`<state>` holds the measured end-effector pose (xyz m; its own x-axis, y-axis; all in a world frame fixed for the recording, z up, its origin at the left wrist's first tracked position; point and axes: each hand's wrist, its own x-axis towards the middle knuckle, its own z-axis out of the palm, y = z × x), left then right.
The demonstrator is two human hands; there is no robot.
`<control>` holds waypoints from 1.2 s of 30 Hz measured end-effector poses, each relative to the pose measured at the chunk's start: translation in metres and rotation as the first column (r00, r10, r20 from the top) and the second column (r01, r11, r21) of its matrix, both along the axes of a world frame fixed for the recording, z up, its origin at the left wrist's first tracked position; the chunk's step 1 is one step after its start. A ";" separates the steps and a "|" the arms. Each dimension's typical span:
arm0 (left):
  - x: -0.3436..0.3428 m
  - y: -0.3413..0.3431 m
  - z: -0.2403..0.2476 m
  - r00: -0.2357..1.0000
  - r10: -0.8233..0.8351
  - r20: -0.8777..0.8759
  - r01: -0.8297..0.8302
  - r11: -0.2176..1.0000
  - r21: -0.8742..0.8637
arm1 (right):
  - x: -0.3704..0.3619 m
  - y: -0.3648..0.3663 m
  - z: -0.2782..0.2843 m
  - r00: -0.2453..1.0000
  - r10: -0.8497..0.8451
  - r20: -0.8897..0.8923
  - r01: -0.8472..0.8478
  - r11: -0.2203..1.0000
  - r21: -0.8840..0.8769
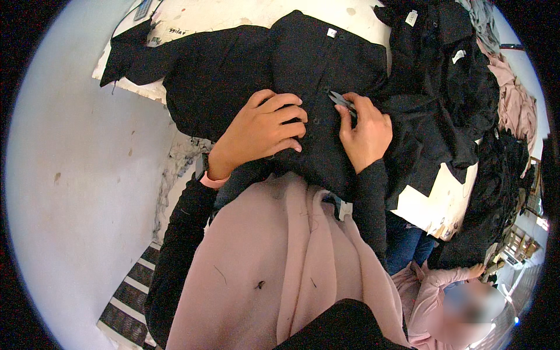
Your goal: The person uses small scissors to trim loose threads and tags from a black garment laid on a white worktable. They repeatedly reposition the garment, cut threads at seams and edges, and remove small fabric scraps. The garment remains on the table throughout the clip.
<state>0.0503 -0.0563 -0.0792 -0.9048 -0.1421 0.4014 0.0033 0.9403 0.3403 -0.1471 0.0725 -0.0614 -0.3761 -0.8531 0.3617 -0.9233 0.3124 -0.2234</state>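
One right hand (367,131): gripping your grey metal snips (342,101), pointing toward worktop's (356,11) left edge, beside black cloth placket (319,100)
Left hand (262,125): curled, hold unclear

Here we have a pale, stained worktable (350,17); spread across it we see a black buttoned garment (227,64), and to its right, we've got crumpled black garments (437,76) heaped up!

The black garment (294,61) lies spread out in front of the person, loosely wrinkled, its dark-buttoned placket facing up and a small white label near the far edge. The grey, pointed snips (340,100) sit in the right hand (367,131), tips angled far-left over the placket.
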 end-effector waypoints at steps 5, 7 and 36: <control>-0.002 -0.005 0.003 1.000 -0.002 0.015 0.002 1.000 0.030 | 0.000 -0.007 -0.006 0.999 0.021 -0.026 -0.020 0.999 0.031; -0.004 -0.008 0.004 0.999 0.039 0.024 -0.040 0.998 0.039 | 0.000 -0.008 -0.007 0.999 0.024 -0.027 -0.023 0.999 0.043; -0.022 -0.001 0.028 0.929 0.351 0.120 -0.357 0.933 0.035 | 0.041 0.048 -0.006 0.700 -0.062 0.712 0.056 0.998 0.031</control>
<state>0.0285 -0.0572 -0.0512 -0.8296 -0.4805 0.2846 -0.3667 0.8531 0.3712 -0.1065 0.1200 -0.0669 -0.5689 -0.8214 -0.0401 -0.4694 0.3644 -0.8043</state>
